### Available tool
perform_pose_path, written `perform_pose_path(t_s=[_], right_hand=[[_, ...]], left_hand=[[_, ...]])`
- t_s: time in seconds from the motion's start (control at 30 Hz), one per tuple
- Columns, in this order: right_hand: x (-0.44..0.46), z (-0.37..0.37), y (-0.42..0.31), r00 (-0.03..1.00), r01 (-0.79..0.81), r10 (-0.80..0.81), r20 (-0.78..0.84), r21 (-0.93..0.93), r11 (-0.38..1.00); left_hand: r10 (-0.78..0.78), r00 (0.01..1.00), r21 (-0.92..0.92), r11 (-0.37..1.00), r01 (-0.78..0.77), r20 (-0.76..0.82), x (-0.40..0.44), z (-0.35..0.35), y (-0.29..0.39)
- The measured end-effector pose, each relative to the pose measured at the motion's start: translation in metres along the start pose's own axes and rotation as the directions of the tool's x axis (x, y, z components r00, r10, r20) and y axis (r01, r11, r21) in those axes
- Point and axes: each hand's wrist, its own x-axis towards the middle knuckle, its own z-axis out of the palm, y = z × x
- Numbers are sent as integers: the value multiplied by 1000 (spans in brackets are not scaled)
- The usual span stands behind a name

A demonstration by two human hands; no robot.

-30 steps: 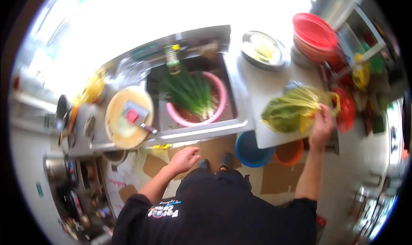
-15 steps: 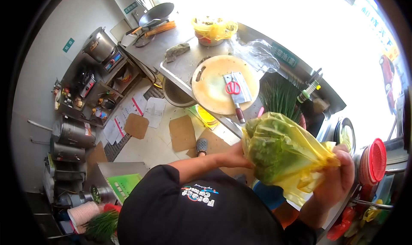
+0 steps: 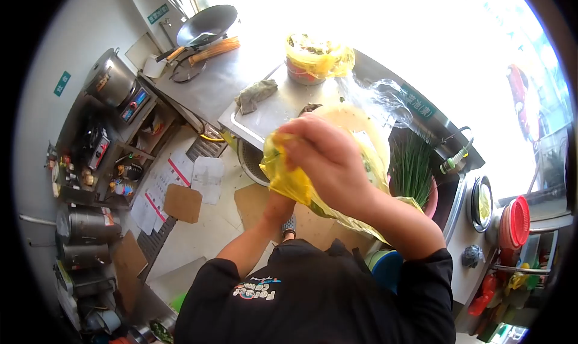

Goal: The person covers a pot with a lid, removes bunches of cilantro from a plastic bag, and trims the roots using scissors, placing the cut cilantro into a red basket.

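Observation:
A yellow plastic bag (image 3: 289,178) is bunched in my right hand (image 3: 331,157), whose fingers are closed on it in front of the counter. Its thin film trails to the right beneath my right forearm. My left hand (image 3: 280,208) is under the bunched part, close against the bag, with its fingers hidden. Behind my right hand lies a round chopping board (image 3: 343,112), mostly covered by hand and bag. The leafy greens in the bag are largely out of sight.
Long green stalks (image 3: 409,160) stand in a pink basin right of the board. A bucket with a yellow liner (image 3: 307,70), a grey cloth (image 3: 256,95) and a wok (image 3: 208,26) are on the counter. A colander (image 3: 253,163) sits below the counter edge.
My right hand has swung left and up across the board with the bag, which now hangs flatter and shows less green. My left hand has shifted left. The camera view has turned slightly.

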Motion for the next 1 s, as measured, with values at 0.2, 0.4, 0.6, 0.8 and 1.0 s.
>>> perform_pose_path(t_s=[0.2,0.4,0.6,0.8,1.0], right_hand=[[34,44,76,997,70,-64,30,-277,958],[-29,3,75,975,100,0,224,-436,894],[-194,-101,154,957,-228,71,-283,-575,785],[-215,-96,259,686,-545,566,-457,192,816],[-156,-83,266,771,-395,413,-484,145,907]], left_hand=[[-122,982,-185,978,94,-147,16,-44,-25],[-266,928,-323,930,177,-259,33,-86,-56],[-386,858,-349,898,267,-338,45,-106,-63],[-423,802,-314,898,309,-421,46,-107,-61],[-398,857,-276,908,316,-327,52,-121,-34]])
